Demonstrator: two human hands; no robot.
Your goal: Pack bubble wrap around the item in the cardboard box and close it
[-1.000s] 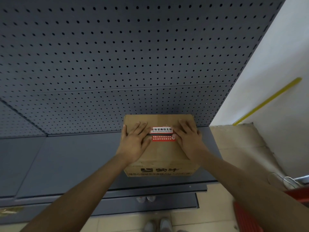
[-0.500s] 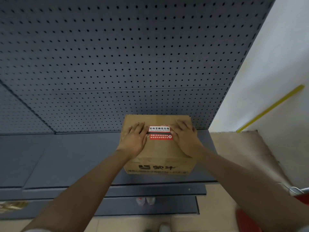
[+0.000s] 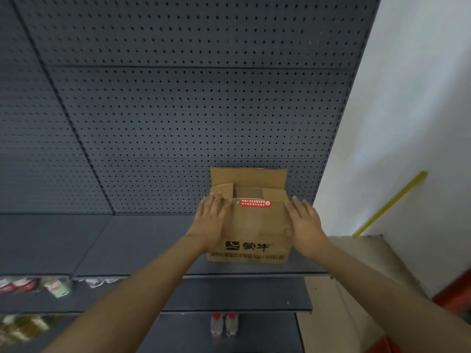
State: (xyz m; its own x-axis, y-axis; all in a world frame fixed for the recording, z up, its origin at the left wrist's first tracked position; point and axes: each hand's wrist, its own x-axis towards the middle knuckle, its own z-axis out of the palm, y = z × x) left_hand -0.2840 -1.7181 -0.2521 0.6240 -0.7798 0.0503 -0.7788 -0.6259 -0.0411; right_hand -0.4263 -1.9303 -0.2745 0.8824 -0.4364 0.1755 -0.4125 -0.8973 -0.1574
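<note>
A brown cardboard box [image 3: 251, 225] with black print and a red label stands on the dark shelf [image 3: 122, 243] against the pegboard. Its far top flap stands up and the inner side flaps show, while the near flap lies down under the label. My left hand [image 3: 211, 221] lies flat with straight fingers on the box's left top corner. My right hand [image 3: 304, 221] lies flat on the right top corner and side. No bubble wrap or item shows inside the box.
A dark pegboard wall [image 3: 178, 98] rises behind the box. A white wall [image 3: 407, 123] with a yellow strip [image 3: 390, 203] is to the right. Lower shelves [image 3: 229, 294] hold packaged goods at the left. A red object [image 3: 453, 294] sits at lower right.
The box's top was flat and shut under both hands; now the far flap stands up and the top is partly open. Both hands have slid outward to the box's corners. The view has tilted.
</note>
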